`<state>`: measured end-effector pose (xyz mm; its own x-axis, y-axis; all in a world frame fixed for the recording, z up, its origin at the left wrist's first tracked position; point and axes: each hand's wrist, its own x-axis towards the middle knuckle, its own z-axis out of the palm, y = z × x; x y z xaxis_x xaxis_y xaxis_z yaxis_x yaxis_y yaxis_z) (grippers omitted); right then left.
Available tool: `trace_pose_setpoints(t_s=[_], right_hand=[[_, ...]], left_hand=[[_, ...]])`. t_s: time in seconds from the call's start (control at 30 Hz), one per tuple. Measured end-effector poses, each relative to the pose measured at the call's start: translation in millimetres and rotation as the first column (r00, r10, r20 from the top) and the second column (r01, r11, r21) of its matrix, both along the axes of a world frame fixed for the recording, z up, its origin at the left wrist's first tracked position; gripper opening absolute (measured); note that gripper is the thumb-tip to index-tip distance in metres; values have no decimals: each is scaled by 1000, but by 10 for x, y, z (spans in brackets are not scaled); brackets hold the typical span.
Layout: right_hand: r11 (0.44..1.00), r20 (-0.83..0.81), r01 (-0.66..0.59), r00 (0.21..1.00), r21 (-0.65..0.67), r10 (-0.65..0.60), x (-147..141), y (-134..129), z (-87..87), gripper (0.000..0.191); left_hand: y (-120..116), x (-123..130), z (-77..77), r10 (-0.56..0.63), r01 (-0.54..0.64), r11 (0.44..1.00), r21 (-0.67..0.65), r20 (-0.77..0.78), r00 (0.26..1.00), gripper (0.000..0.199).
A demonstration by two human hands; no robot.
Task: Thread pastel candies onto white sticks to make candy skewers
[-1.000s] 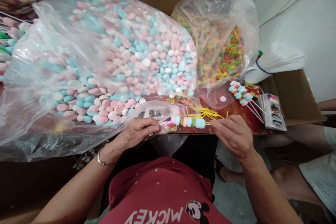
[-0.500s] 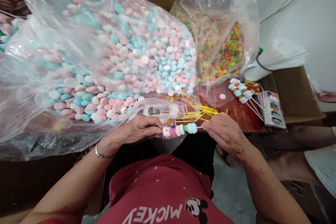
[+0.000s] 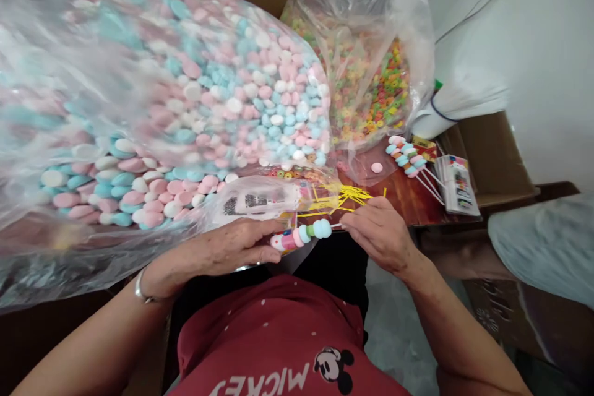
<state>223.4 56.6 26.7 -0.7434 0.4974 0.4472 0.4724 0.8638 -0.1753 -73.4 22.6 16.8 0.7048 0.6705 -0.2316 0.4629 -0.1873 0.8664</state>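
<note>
My right hand (image 3: 378,234) pinches the white stick of a candy skewer (image 3: 313,231), which lies nearly level with pink, blue and green pieces threaded on it. At the skewer's left end is a printed clear wrapper (image 3: 288,240), partly around the candies. My left hand (image 3: 232,246) is at the wrapper's left end, its thumb and fingers apart, over the edge of a clear plastic bag. Whether its fingertips grip the wrapper is unclear. Yellow ties (image 3: 355,196) lie just beyond the hands.
A huge clear bag of pastel candies (image 3: 208,99) fills the left and middle. Behind right stands a bag of ring candies (image 3: 385,86). Finished-looking skewers (image 3: 408,158), a stack of printed packets (image 3: 459,189) and a cardboard box (image 3: 487,154) are at right. A person's leg shows beyond.
The view has shifted right. My left hand's fingers have spread and moved slightly off the wrapper end. The skewer tilts more, its right end higher, with my right hand still on the stick.
</note>
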Motion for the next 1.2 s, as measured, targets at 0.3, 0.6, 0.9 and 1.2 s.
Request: trace_pose_setpoints(t_s=[0.3,0.6,0.9,1.2], right_hand=[[1000,118,15,993,-18,-13,-6,-140,62,26],[976,197,-100,971,-194,139,90,-159,88,28],[932,20,41,999,-359,-36,-13,-288,-127,21],[487,-296,38,753,-872,-588,-134,-621,-480,23]], left_hand=[[-124,179,-70,-10,15,983,180,-31,999,56],[-44,222,-27,-75,75,978,197,-7,997,27],[13,404,71,16,63,790,610,-123,992,35],[-171,651,357,162,-419,517,746,396,904,33]])
